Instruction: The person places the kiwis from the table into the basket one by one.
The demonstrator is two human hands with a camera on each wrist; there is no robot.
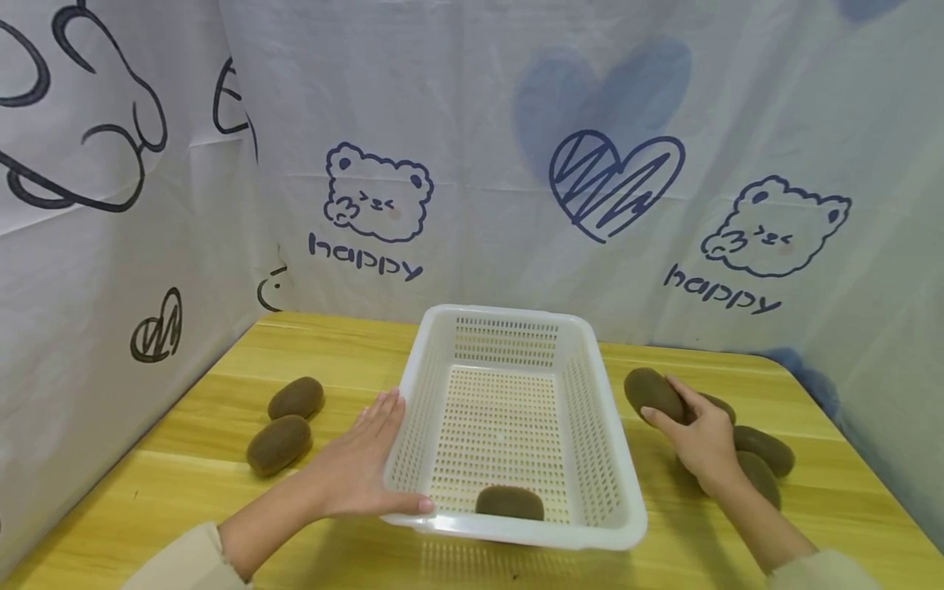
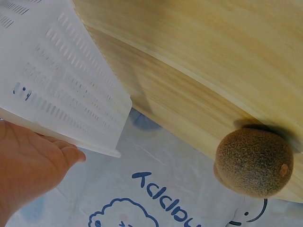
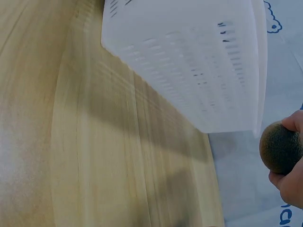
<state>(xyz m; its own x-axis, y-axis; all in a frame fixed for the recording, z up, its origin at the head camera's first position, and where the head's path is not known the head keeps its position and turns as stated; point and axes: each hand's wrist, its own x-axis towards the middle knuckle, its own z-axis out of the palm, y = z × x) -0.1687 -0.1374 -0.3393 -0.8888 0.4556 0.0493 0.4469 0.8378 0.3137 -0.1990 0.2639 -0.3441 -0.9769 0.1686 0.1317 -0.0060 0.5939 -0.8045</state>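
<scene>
Pinching a kiwi (image 1: 652, 393) in our right hand (image 1: 704, 438), across a strip of table (image 1: 653, 465) from the basket (image 1: 560, 533), we rest our left hand (image 1: 360, 469), fingers straight, against its left edge (image 1: 415, 360).

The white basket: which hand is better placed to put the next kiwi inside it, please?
Probably the right hand: it holds a kiwi to the right of the basket. The left hand touches the basket's left side and holds no kiwi.
</scene>
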